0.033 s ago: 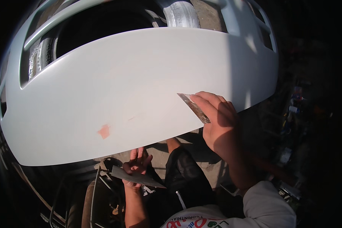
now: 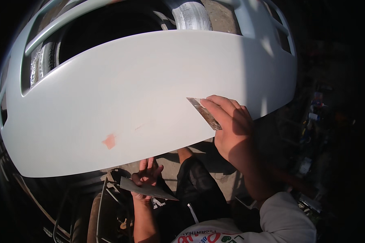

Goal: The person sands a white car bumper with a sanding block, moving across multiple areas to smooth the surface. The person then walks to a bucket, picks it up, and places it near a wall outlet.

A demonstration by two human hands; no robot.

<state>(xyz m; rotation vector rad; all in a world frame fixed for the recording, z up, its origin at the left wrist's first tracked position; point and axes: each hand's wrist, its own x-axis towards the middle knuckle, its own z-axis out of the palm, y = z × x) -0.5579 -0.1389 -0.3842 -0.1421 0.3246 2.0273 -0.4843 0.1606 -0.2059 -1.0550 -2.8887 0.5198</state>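
Panel [image 2: 150, 77]: big, pale, curved, biggest thing by far; spreads beyond both hands, its near edge running b/w R hand [image 2: 234, 127] & L hand [image 2: 147, 178]. Shade falls across the part past R hand. Metal frame [image 2: 103, 198] sits left of L hand. Silvery thing [image 2: 192, 16] shows thru the opening far beyond R hand.

R hand: over the panel's near edge, fingers together, pinching the blade [image 2: 205, 114] by its back. L hand: palm up, lower & nearer the body, fingers loosely apart, thumb apparently clamping the plate [image 2: 146, 189] across the palm. Plate is gray, thin, tapers to a pt on the R hand's side.

Smaller: pinkish patch [image 2: 109, 141] on the panel, ahead & left of L hand; faint streak [image 2: 139, 127] b/w patch & blade, straight ahead of L hand.

To handle it well, I'd keep the blade low w/ even finger pressure so no corner digs in, use long light strokes following the curve, & keep the plate level, clear of the panel edge.

Hard to tell: R thumb & blade's underside hidden, so can't say if the blade touches the panel or hovers; same for L fingertips vs. the edge. Plate's top: no filler I can make out. Panel's far end cut off; clutter [image 2: 312, 116] right of R hand too dark to ID.
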